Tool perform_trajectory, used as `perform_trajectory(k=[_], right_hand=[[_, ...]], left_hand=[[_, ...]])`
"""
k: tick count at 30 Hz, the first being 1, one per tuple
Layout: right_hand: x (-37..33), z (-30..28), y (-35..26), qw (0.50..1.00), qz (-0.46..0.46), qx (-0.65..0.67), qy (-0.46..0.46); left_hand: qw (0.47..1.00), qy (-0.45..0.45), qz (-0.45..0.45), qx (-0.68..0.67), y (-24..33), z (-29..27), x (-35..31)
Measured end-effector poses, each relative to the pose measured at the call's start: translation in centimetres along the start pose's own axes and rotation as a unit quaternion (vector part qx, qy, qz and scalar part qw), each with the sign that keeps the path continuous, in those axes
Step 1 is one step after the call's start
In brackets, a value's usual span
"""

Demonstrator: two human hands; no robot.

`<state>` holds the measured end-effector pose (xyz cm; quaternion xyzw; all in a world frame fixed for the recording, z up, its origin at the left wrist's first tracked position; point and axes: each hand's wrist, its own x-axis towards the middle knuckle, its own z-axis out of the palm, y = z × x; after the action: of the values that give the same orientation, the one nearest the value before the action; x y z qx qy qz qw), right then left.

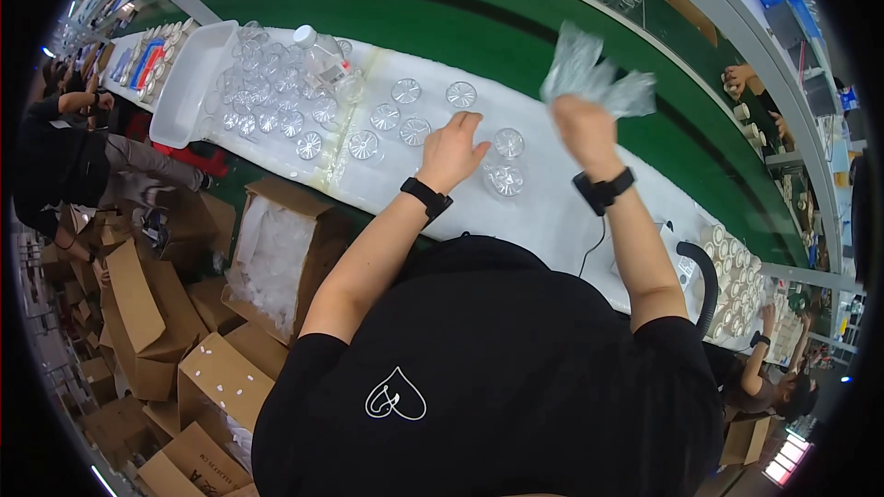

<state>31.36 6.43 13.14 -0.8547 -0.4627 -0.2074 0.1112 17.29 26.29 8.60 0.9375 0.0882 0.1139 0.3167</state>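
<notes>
**Crumpled clear wrap up in one hand, jar under the other**

Widest thing first: the green conveyor belt (516,28) sweeps across the top, and this side of it runs the white padded bench (552,212), with a white tray (189,83) at its far left end. Rows of small clear glass jars (304,115) crowd the padding, well apart from the open cardboard box (276,248) of white packing below the bench.

Now the hands. The right hand (585,133) is raised above the bench, fist closed around a bunch of clear plastic wrap (594,78): light, soft, crackly stuff by the look of it, best pinched at the gathered middle. The left hand (451,152) lies flat, fingers loosely spread, holding nothing, just beside one clear jar (505,177). That one looks hard, slick and breakable; take it round the sides.
</notes>
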Motion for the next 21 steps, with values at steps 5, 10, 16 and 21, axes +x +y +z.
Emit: perform_trajectory(k=[5,10,16,21], right_hand=[[-1.0,3.1,-5.4,0.964,0.115,0.176,-0.162],[-1.4,5.1,-5.6,0.976,0.040,0.153,-0.151],[0.4,3.4,-4.7,0.939,0.066,0.333,-0.058],[2.5,-1.7,-3.6,0.803,0.218,0.554,0.033]], left_hand=[[0.999,-0.038,0.001,-0.031,0.9,2.3,0.4],[0.996,-0.050,0.017,-0.065,0.8,3.3,1.2],[0.991,-0.126,0.014,-0.045,1.3,3.1,2.3],[0.993,-0.106,0.050,-0.029,1.0,3.6,2.3]])
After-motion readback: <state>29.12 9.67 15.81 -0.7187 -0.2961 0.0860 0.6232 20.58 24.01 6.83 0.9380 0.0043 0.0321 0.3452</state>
